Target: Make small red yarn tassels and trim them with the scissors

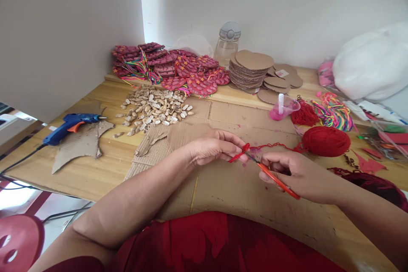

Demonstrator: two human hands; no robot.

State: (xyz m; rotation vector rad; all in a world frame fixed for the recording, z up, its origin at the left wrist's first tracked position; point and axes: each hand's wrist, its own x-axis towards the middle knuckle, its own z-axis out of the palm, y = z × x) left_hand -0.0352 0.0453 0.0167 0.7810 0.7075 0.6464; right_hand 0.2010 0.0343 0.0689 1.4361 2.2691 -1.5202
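My left hand [216, 148] pinches a small looped bundle of red yarn [245, 149] over the cardboard mat [219, 187]. A strand runs from that bundle rightward to the ball of red yarn [325, 140]. In my right hand [293, 174] is a pair of scissors [274, 177] with orange handles, pointing left. Their dark blades meet the yarn close to my left fingertips; whether the blades are parted I cannot tell. A cut cardboard piece [183, 136] lies partly behind my left hand.
Peanut shells [156, 108] are heaped back left, near a blue glue gun [72, 125] with a cord. Behind them lie decorated pink pieces [191, 72], a bottle [228, 40] and stacked cardboard shapes [250, 70]. A cup of pink liquid [282, 108] and colourful strings [334, 112] stand right.
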